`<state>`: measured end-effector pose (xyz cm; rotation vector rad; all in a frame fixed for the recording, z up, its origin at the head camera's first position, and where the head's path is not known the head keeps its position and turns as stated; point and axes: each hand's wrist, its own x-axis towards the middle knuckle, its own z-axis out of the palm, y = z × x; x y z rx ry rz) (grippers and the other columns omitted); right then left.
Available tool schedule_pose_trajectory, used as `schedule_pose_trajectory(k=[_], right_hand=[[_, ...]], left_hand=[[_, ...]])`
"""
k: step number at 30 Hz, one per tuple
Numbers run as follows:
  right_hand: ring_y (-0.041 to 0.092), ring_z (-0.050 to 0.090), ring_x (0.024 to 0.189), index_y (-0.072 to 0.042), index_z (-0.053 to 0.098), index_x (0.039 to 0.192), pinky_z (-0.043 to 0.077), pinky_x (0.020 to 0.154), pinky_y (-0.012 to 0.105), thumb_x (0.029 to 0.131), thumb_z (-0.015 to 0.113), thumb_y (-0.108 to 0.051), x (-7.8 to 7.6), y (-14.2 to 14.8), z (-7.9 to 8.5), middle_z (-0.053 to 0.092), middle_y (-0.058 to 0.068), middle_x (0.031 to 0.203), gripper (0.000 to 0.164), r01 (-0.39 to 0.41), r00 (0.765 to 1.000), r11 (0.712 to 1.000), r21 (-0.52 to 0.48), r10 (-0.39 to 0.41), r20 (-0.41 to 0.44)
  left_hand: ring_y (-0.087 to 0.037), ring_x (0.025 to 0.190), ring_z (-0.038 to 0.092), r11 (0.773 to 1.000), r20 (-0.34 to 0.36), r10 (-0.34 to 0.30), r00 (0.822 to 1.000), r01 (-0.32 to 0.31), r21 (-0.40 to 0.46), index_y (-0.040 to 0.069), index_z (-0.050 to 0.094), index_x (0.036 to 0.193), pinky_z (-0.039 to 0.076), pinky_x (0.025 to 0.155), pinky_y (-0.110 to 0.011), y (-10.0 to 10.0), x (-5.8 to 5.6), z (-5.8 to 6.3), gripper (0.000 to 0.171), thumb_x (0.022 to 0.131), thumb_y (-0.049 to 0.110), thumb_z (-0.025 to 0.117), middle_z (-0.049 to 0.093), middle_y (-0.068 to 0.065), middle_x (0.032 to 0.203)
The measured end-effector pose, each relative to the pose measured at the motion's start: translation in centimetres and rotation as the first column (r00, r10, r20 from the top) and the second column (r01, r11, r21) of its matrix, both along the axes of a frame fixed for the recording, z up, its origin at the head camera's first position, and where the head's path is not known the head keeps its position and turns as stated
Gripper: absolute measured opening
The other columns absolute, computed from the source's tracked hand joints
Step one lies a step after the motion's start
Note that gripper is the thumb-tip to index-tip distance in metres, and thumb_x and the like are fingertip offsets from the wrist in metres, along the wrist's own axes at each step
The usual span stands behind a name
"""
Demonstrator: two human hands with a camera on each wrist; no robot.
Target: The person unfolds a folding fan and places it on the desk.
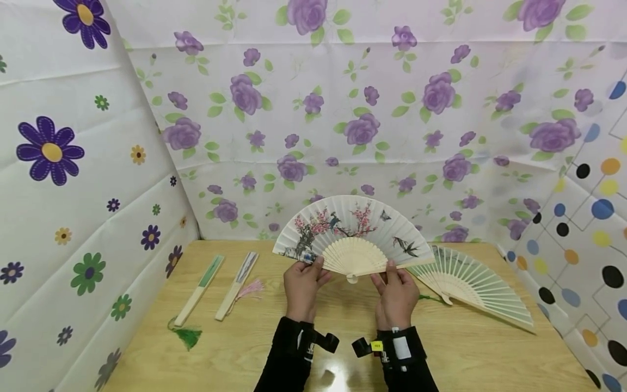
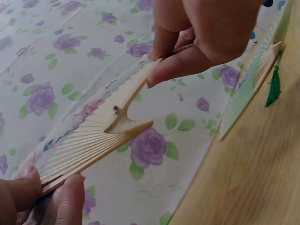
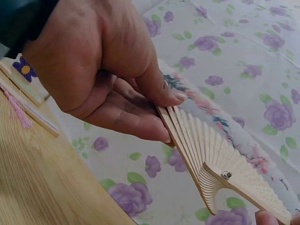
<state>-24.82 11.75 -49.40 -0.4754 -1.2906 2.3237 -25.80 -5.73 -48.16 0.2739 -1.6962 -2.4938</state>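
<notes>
An open folding fan (image 1: 355, 256) with pink blossoms, birds and a butterfly on white is held up above the table by both hands. At its left end my left hand (image 1: 301, 288) pinches the outer rib between thumb and fingers. My right hand (image 1: 398, 299) pinches the opposite outer rib the same way. Between the hands the ribs meet at a metal rivet (image 2: 116, 110), seen close in the left wrist view. In the right wrist view, the right hand's fingertips (image 3: 266, 218) show only at the lower right corner.
On the wooden table (image 1: 196, 365) at left lie a folded green fan (image 1: 201, 288) with a green tassel and another folded fan (image 1: 237, 286) with a pink tassel. An open green fan (image 1: 482, 288) lies at right. Patterned cloth walls (image 1: 362, 81) stand behind and at both sides.
</notes>
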Motion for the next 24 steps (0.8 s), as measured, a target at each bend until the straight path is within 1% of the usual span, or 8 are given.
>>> schedule_pose_trajectory(k=[6, 12, 14, 16, 18, 20, 22, 24], right_hand=[[0.01, 0.082, 0.099, 0.002, 0.066, 0.107, 0.073, 0.087, 0.023, 0.118, 0.065, -0.02, 0.1, -0.1, 0.0, 0.071, 0.003, 0.114, 0.025, 0.016, 1.0, 1.0, 0.001, -0.016, -0.012], [0.011, 0.083, 0.1, 0.002, 0.066, 0.107, 0.073, 0.085, 0.023, 0.118, 0.065, -0.021, 0.2, -0.3, -0.5, 0.075, 0.0, 0.109, 0.025, 0.03, 0.999, 1.0, -0.002, -0.03, 0.026], [0.011, 0.083, 0.101, 0.001, 0.065, 0.106, 0.073, 0.085, 0.023, 0.118, 0.065, -0.021, 0.3, -0.4, -0.6, 0.076, -0.001, 0.109, 0.025, 0.028, 0.999, 1.0, -0.004, -0.027, 0.025], [0.011, 0.083, 0.101, 0.001, 0.065, 0.106, 0.073, 0.086, 0.023, 0.118, 0.065, -0.021, 0.3, -0.4, -0.8, 0.076, -0.001, 0.109, 0.025, 0.023, 0.999, 1.0, -0.002, -0.023, 0.023], [0.009, 0.082, 0.101, 0.0, 0.064, 0.105, 0.073, 0.086, 0.023, 0.118, 0.065, -0.022, 0.5, -0.3, -0.8, 0.075, -0.001, 0.111, 0.026, 0.02, 0.999, 1.0, -0.003, -0.02, 0.031], [0.008, 0.082, 0.098, 0.0, 0.064, 0.106, 0.073, 0.084, 0.022, 0.118, 0.066, -0.021, 0.5, -0.1, -0.7, 0.075, -0.002, 0.111, 0.025, 0.026, 0.999, 1.0, -0.016, -0.025, 0.048], [0.008, 0.081, 0.094, 0.0, 0.064, 0.105, 0.073, 0.082, 0.022, 0.117, 0.067, -0.021, 0.6, 0.1, -0.7, 0.073, -0.001, 0.112, 0.023, 0.033, 0.997, 0.999, -0.042, -0.03, 0.066], [0.008, 0.079, 0.092, -0.002, 0.062, 0.105, 0.073, 0.08, 0.022, 0.117, 0.068, -0.02, 0.8, 0.4, -0.7, 0.071, -0.002, 0.113, 0.022, 0.027, 0.997, 0.997, -0.071, -0.022, 0.076]], left_hand=[[-0.024, 0.089, 0.081, 1.0, -0.024, 0.005, 1.0, -0.005, 0.017, -0.007, 0.069, 0.123, 0.075, 0.096, -0.04, 0.2, 0.5, -0.4, 0.018, 0.115, 0.009, 0.07, 0.073, -0.006, 0.087], [-0.022, 0.088, 0.08, 0.999, -0.028, 0.011, 1.0, -0.01, 0.032, -0.01, 0.068, 0.126, 0.075, 0.095, -0.039, 0.2, 1.1, -0.8, 0.021, 0.115, 0.008, 0.07, 0.075, -0.007, 0.09], [-0.022, 0.089, 0.08, 0.999, -0.024, 0.015, 1.0, -0.014, 0.036, -0.01, 0.069, 0.128, 0.075, 0.095, -0.038, 0.2, 1.3, -0.9, 0.022, 0.115, 0.008, 0.07, 0.076, -0.009, 0.092], [-0.021, 0.089, 0.082, 0.999, -0.019, 0.019, 1.0, -0.018, 0.031, -0.01, 0.07, 0.131, 0.075, 0.093, -0.037, 0.2, 1.4, -1.0, 0.024, 0.115, 0.009, 0.07, 0.079, -0.014, 0.097], [-0.017, 0.089, 0.083, 1.0, -0.011, 0.013, 1.0, -0.013, 0.027, -0.01, 0.069, 0.133, 0.075, 0.092, -0.036, 0.3, 1.6, -0.9, 0.026, 0.116, 0.01, 0.069, 0.081, -0.024, 0.105], [-0.014, 0.087, 0.084, 1.0, -0.003, 0.005, 1.0, -0.005, 0.013, -0.011, 0.07, 0.134, 0.076, 0.09, -0.036, 0.4, 1.6, -1.0, 0.027, 0.116, 0.01, 0.068, 0.082, -0.029, 0.113], [-0.013, 0.084, 0.085, 1.0, 0.009, 0.0, 1.0, 0.0, 0.014, -0.01, 0.071, 0.128, 0.076, 0.087, -0.035, 0.4, 1.5, -1.0, 0.023, 0.116, 0.01, 0.068, 0.083, -0.029, 0.115], [-0.014, 0.082, 0.085, 1.0, 0.019, 0.006, 1.0, -0.006, 0.025, -0.008, 0.071, 0.117, 0.076, 0.083, -0.034, 0.3, 1.2, -1.4, 0.017, 0.116, 0.009, 0.069, 0.084, -0.023, 0.108]])
